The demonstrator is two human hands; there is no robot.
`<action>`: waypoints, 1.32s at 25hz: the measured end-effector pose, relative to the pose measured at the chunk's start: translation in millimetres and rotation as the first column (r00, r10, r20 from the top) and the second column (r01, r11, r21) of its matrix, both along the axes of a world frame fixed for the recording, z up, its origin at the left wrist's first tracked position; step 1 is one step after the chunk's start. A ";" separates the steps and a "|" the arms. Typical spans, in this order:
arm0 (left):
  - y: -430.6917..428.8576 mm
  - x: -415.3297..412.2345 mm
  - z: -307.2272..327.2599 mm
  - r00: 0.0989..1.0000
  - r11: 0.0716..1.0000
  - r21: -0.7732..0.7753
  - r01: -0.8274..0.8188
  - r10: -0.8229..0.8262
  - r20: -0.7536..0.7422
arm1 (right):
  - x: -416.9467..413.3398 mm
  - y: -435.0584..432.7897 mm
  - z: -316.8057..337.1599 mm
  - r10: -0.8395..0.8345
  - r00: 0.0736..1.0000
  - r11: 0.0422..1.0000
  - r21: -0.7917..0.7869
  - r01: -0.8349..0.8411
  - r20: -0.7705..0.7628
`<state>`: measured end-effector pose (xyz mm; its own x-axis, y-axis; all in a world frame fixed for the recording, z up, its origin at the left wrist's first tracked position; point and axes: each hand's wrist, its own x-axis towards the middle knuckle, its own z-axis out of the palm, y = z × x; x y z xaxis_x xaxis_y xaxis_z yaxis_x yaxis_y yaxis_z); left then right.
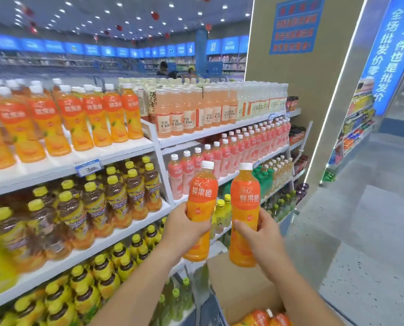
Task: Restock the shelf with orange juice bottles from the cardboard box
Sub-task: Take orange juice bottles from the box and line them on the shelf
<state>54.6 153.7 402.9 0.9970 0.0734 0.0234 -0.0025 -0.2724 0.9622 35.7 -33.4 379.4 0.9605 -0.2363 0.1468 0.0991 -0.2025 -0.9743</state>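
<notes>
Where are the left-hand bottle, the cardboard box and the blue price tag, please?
left-hand bottle (202, 196), head view, on its orange label.
cardboard box (243, 290), head view, on its brown flap.
blue price tag (88, 167), head view, on its printed face.

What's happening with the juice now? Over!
Left hand grips left bottle, right hand grips right bottle. Both upright, off the shelf. Box below, spare bottles inside. Nothing blocking.
</notes>
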 end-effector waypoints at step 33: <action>521.2 -14.7 98.0 0.610 0.621 0.096 -0.778 0.709 0.353 | 127.3 570.1 108.3 0.722 0.628 0.665 -0.045 -0.745 0.290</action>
